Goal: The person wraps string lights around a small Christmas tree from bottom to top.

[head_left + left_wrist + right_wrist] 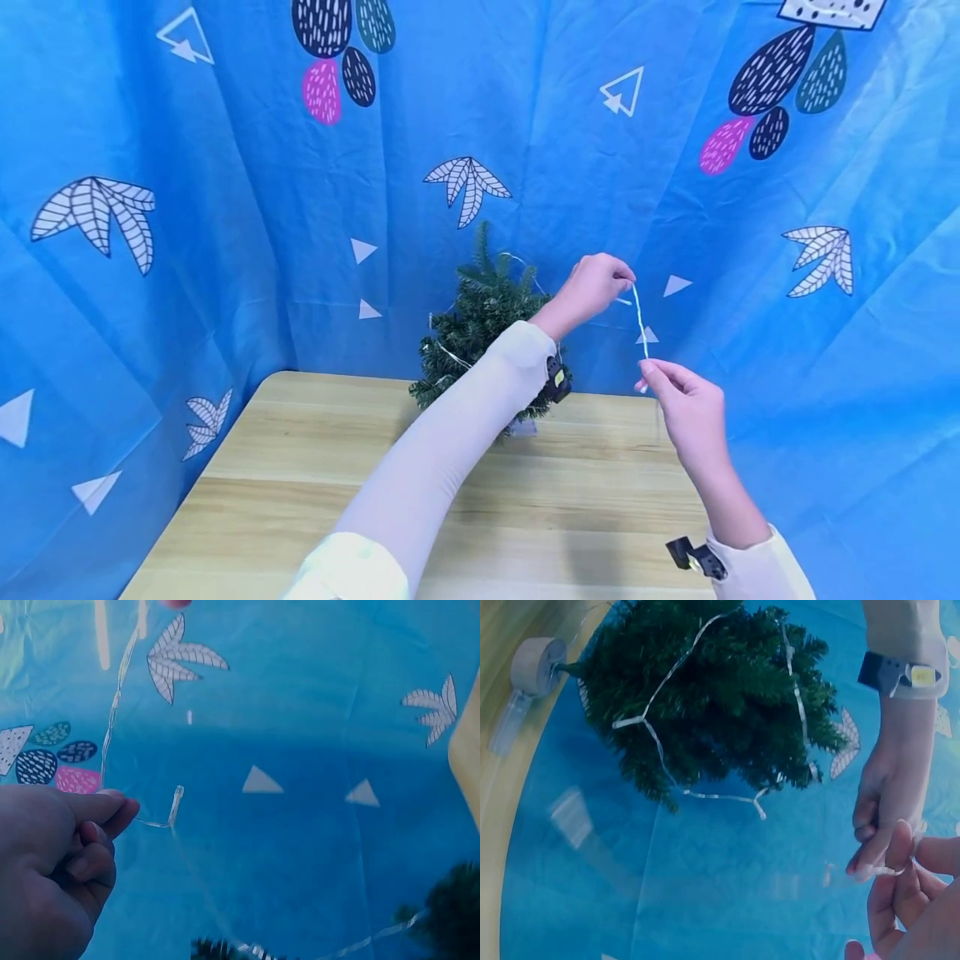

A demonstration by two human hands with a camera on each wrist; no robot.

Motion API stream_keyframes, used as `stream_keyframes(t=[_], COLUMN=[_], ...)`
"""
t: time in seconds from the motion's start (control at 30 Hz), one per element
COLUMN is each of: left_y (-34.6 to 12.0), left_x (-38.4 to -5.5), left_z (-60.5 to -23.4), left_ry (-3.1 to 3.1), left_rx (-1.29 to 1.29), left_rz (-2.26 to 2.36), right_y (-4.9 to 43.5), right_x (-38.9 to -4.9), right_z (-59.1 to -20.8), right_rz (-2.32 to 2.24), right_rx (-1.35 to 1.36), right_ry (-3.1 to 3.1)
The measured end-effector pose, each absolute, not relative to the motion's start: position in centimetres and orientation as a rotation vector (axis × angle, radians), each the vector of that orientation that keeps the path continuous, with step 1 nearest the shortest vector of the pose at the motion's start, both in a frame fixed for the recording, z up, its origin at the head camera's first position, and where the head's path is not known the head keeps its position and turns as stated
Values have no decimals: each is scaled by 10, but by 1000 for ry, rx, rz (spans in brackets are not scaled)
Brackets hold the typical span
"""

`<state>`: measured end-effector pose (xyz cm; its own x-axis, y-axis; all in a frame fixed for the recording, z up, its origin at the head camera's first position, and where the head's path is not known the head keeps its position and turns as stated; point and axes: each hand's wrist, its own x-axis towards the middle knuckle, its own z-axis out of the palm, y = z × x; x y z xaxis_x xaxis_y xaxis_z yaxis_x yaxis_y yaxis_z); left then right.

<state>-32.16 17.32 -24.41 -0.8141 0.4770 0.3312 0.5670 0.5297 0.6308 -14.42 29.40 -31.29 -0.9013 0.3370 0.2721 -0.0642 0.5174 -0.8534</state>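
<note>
A small artificial Christmas tree point(480, 312) stands on the table, partly hidden behind my left forearm. A string of fairy lights point(660, 742) with a pale, clear wire loops over its branches. Right of the tree, my left hand point(596, 282) pinches the light string between thumb and fingers; a small bulb point(177, 804) sticks out beside its fingertips. Lower and nearer, my right hand point(690, 408) pinches another point of the string. Between the hands the wire point(640, 321) runs fairly straight, well above the tabletop.
The wooden table point(300, 467) lies beneath the tree. A blue patterned cloth point(337, 183) hangs close behind and at both sides. The tree's trunk meets a pale round base point(536, 667). A strapped wrist camera point(557, 381) sits on my left sleeve.
</note>
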Motion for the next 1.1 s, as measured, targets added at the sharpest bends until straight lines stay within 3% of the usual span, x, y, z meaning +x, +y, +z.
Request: stream_keyframes(t=[0.7,1.1], left_y=[80,35], left_x=[-364,-358], left_z=[-236,-245], left_ry=[-2785,-2905], left_rx=[-727,-791], left_rz=[-981,-725], right_y=[252,238], right_x=[-144,-147], right_z=[-315,-313], right_rz=[1454,1471], right_rx=[-109,-65], right_ry=[-2464,-2474])
